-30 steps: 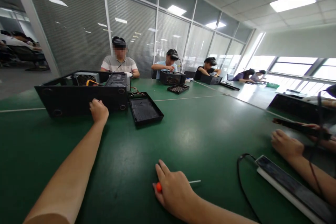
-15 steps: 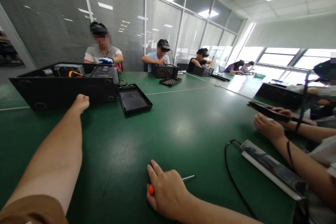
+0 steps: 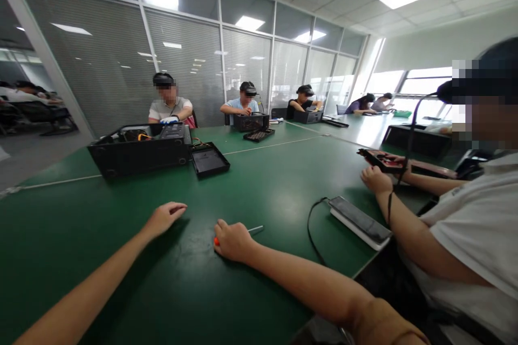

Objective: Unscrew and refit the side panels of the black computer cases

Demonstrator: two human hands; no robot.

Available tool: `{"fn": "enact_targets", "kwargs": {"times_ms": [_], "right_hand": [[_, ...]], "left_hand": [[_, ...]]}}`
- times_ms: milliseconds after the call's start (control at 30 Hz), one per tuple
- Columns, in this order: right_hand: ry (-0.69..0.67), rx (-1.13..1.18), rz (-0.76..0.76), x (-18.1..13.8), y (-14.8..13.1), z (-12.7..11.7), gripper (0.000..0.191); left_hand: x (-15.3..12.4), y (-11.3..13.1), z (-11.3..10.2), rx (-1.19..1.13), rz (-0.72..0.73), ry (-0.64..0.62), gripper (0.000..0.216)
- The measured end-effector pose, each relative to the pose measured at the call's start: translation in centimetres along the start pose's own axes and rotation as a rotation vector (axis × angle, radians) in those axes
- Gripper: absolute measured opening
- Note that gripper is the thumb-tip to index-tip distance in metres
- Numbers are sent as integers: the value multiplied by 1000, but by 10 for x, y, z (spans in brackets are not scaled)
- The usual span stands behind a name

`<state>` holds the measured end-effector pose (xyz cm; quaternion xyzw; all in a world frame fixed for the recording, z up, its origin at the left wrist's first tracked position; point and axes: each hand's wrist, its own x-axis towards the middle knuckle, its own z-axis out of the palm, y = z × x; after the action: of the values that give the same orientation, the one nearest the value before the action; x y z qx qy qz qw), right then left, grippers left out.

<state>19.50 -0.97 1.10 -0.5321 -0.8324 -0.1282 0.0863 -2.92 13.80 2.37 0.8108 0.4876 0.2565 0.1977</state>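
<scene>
My right hand (image 3: 232, 239) lies closed over a screwdriver (image 3: 253, 229) with an orange handle; the metal shaft pokes out to the right on the green table (image 3: 275, 183). My left hand (image 3: 164, 216) rests on the table just left of it, fingers loosely stretched forward, holding nothing. A black open computer case (image 3: 140, 152) stands farther back on the left, well beyond my left hand. A black flat panel (image 3: 209, 160) lies beside its right end.
A person in a white shirt sits close at my right; a hand (image 3: 375, 179) of theirs holds a dark part. A white power strip (image 3: 358, 220) with a black cable lies near the right edge. Several other people work at cases across the table.
My left hand has pulled back from the computer case's side to the table near my right hand. The view has drawn back and turned right, showing more of the person beside me.
</scene>
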Motion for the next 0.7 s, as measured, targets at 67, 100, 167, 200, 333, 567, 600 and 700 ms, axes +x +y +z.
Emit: {"fn": "enact_targets", "kwargs": {"times_ms": [67, 100, 167, 200, 333, 567, 600, 700], "right_hand": [[19, -28, -61, -3, -3, -4, 34], [23, -44, -91, -3, -5, -6, 32], [17, -75, -140, -2, -10, -8, 29], [14, -84, -156, -1, -13, -9, 29], [40, -74, -194, 2, -20, -9, 27], [62, -20, -245, -8, -17, -9, 31], [53, -16, -249, -8, -17, -10, 31], [30, -4, -250, -6, -16, -11, 31]], "left_hand": [[-43, 33, 23, -34, 197, -108, 33], [-61, 47, 31, -42, 274, -145, 32], [-88, 65, 42, -40, 355, -154, 31], [-97, 70, 43, -33, 364, -128, 31], [-109, 72, 41, 0, 323, 13, 29], [-113, 72, 42, -19, 340, 13, 27], [-113, 72, 43, -26, 342, 3, 27], [-114, 72, 42, -45, 347, -30, 26]]}}
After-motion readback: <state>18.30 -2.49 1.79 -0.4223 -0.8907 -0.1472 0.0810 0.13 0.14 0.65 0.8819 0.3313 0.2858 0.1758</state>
